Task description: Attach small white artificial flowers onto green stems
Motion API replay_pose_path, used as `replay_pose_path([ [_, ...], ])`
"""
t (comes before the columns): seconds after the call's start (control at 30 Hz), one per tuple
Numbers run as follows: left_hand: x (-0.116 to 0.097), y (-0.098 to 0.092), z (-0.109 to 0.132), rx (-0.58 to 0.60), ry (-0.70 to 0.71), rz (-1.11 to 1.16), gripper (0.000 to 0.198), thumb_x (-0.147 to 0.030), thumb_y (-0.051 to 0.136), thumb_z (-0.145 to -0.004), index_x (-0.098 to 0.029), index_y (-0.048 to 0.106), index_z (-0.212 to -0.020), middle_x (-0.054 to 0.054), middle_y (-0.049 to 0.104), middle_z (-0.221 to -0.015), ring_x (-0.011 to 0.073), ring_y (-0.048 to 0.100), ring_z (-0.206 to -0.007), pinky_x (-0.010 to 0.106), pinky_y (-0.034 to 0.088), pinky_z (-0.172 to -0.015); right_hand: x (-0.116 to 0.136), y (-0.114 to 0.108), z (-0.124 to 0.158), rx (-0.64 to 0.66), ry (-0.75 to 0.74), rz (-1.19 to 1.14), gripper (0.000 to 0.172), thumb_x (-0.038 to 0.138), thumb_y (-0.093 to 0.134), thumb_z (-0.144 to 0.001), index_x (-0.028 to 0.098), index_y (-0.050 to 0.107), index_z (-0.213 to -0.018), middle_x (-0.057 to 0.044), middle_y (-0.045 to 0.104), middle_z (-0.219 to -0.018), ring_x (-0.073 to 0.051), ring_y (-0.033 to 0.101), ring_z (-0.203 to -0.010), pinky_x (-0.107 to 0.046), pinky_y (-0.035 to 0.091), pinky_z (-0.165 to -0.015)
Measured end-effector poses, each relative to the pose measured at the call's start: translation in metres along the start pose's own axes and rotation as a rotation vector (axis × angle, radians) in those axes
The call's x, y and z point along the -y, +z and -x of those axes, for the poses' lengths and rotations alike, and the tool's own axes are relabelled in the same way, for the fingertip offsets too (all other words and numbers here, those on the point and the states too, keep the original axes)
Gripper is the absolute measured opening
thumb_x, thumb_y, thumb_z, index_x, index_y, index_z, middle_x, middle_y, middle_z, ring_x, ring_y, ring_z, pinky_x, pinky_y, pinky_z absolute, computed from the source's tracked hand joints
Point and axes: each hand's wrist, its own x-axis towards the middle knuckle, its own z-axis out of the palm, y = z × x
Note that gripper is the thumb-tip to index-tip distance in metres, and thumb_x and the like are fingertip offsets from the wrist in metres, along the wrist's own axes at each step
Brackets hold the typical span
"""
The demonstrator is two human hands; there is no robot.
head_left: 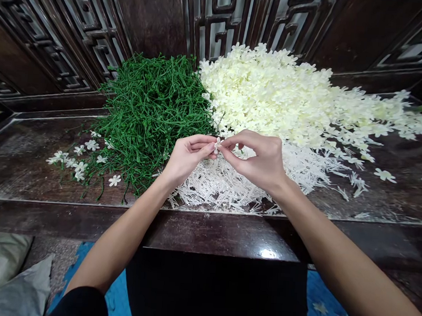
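Between my hands is a small white artificial flower (217, 146), held just above the bench. My left hand (191, 157) pinches it from one side with thumb and fingers. On the other side, the thumb and forefinger of my right hand (259, 158) close at its petals; whether they also grip a tiny part is too small to tell. Under the hands lies a heap of thin white plastic stamen pieces (220, 185). Green plastic stems (157, 107) are piled beyond my left hand, and a large mound of cream-white petal blossoms (272, 95) rises beyond my right.
Several assembled white flowers (92, 145) on green stems lie left on the dark wooden bench (28, 166). A loose blossom (385, 175) rests at the right. Carved wooden lattice panels (219, 22) stand behind the piles. Pale sacks (14, 279) sit on the floor at lower left.
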Motion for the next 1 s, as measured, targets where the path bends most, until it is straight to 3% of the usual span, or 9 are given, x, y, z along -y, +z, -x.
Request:
replay_pose_path([
  [0.23, -0.0028, 0.0023, 0.0012, 0.027, 0.016, -0.023, 0.025, -0.03, 0.079, -0.076, -0.015, 0.072, -0.094, 0.006, 0.076, -0.081, 0.0162, 0.074, -0.075, 0.032, 0.061, -0.081, 0.0003, -0.0017, 0.0007, -0.021, -0.027, 0.033, 0.016, 0.019, 0.06, -0.083, 0.026, 0.07, -0.073, -0.001, 0.072, -0.069, -0.018, 0.065, -0.063, -0.035, 0.053, -0.058],
  [0.4, 0.0001, 0.0017, 0.0002, 0.046, 0.019, -0.039, 0.026, -0.032, 0.078, -0.077, -0.015, 0.071, -0.096, 0.007, 0.077, -0.085, 0.018, 0.075, -0.08, 0.034, 0.061, -0.085, 0.0032, -0.0027, 0.0016, 0.0, 0.007, 0.033, 0.017, 0.021, 0.06, -0.084, 0.027, 0.069, -0.071, -0.001, 0.071, -0.07, -0.019, 0.064, -0.065, -0.038, 0.053, -0.061],
  [0.6, -0.001, 0.0035, 0.0008, 0.086, 0.074, -0.072, 0.029, -0.035, 0.08, -0.074, -0.015, 0.072, -0.092, 0.007, 0.076, -0.084, 0.0165, 0.073, -0.077, 0.032, 0.061, -0.082, 0.0026, -0.002, 0.0021, -0.008, -0.037, 0.028, 0.016, 0.018, 0.061, -0.083, 0.024, 0.069, -0.071, -0.001, 0.071, -0.067, -0.017, 0.064, -0.061, -0.035, 0.055, -0.057],
  [0.8, -0.0064, 0.0064, 0.0024, -0.001, 0.088, -0.068, 0.031, -0.034, 0.084, -0.068, -0.014, 0.071, -0.089, 0.004, 0.074, -0.076, 0.0141, 0.071, -0.07, 0.028, 0.061, -0.075, -0.0013, -0.003, 0.0006, -0.068, 0.067, -0.04, 0.006, 0.02, 0.069, -0.079, 0.025, 0.071, -0.077, 0.001, 0.073, -0.072, -0.018, 0.07, -0.067, -0.036, 0.062, -0.063],
  [1.0, -0.0028, 0.0053, 0.0007, -0.003, 0.135, -0.015, 0.027, -0.033, 0.083, -0.069, -0.015, 0.071, -0.084, 0.003, 0.073, -0.077, 0.0116, 0.068, -0.067, 0.026, 0.059, -0.07, -0.0016, -0.0002, 0.0011, -0.04, 0.104, -0.182, 0.006, 0.023, 0.074, -0.079, 0.021, 0.069, -0.076, 0.0, 0.073, -0.073, -0.018, 0.072, -0.071, -0.037, 0.064, -0.071],
])
